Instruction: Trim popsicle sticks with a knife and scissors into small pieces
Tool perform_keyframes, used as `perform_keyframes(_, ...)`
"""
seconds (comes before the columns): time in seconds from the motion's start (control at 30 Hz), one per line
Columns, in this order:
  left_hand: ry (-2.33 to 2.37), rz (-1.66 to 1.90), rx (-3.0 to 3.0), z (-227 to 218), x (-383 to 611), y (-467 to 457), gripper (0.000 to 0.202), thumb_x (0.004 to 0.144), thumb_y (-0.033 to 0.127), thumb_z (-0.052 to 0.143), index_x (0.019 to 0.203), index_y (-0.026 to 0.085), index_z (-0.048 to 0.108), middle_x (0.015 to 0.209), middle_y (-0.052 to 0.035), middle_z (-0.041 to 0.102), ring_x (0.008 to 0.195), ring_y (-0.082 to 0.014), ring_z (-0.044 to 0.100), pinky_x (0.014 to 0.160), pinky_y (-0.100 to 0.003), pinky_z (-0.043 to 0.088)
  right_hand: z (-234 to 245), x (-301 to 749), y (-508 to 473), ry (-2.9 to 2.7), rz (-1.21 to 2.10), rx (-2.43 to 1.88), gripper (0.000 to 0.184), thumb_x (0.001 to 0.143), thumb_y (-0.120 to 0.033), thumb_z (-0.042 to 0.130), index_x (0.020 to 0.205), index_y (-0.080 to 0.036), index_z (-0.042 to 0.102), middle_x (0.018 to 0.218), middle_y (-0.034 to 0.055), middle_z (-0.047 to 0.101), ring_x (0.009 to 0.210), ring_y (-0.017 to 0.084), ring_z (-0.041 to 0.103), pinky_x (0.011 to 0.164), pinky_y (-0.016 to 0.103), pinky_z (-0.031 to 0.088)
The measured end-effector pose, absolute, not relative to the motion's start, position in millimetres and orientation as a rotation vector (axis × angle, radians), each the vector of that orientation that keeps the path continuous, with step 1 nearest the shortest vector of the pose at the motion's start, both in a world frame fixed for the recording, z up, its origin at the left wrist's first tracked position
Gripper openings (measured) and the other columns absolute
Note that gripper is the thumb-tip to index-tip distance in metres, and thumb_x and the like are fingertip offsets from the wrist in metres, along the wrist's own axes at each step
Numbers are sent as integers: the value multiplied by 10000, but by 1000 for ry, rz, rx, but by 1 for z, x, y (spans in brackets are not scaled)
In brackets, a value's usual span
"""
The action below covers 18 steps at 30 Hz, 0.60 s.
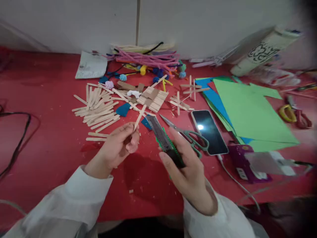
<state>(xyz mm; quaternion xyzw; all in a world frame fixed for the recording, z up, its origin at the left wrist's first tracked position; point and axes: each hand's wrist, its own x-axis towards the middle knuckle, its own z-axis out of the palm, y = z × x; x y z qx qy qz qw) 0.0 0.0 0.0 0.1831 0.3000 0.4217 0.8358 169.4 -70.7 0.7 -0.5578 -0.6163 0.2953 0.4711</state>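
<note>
Head view: both hands are working low over the red table, near its front edge. Left hand is pinching one wooden stick between thumb and fingers, grip narrow; the stick is pointing up and away, leaning right, top end free. Right hand is wrapping around a green-and-black cutter, its grey front end aiming up-left and sitting just beside the held stick, a small gap showing between them. Loose sticks are lying in a pile past the left hand, with two more near the wrist side. Stick panel with brown pieces on it is lying beyond the cutter; crossed sticks are resting to its right. Scissors are lying just past the right hand, handles partly behind it. Phone is lying right of those, a white cable running from its lower end toward the front. Green sheets are covering part of some blue sheets farther right. Pink pipe cleaners are piling up at the back, by the wall.
</note>
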Motion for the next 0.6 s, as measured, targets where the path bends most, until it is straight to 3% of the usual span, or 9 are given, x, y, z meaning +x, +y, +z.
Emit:
perform_keyframes(0.07,577,776,345,4,0,-2,231,889,151,382,700,131,512,463,53,421,336,-24,281,341,-103,314,6,168,-69,-1383,861,-1443,459,765,-233,616,1212,-216,515,944,37,664,743,136,622,637,242,523)
perform_keyframes(0.2,467,564,359,6,2,-9,223,879,212,411,678,155,490,417,68,358,317,-32,211,313,-108,261,13,162,-62,-1144,1081,-1508,161,704,-295,656,816,-181,634,562,-44,554,433,69,444,419,197,402)
perform_keyframes(0.27,434,490,392,4,4,-12,214,878,221,400,689,167,486,399,71,335,316,-39,187,311,-111,244,15,159,-56,-1082,1136,-1487,130,697,-303,638,721,-176,620,550,-43,539,438,63,420,427,199,383)
perform_keyframes(0.43,421,428,417,2,7,-15,192,856,196,403,678,175,472,379,82,286,310,-40,131,300,-113,206,19,154,-40,-1130,1203,-1444,121,693,-283,595,710,-165,609,597,-26,542,511,76,433,496,211,396)
perform_keyframes(0.6,476,453,422,0,5,-13,158,847,191,402,708,177,475,386,92,264,319,-39,110,304,-111,181,24,156,-28,-1366,1143,-1504,116,688,-264,582,639,-161,561,534,-57,415,483,60,339,437,193,310)
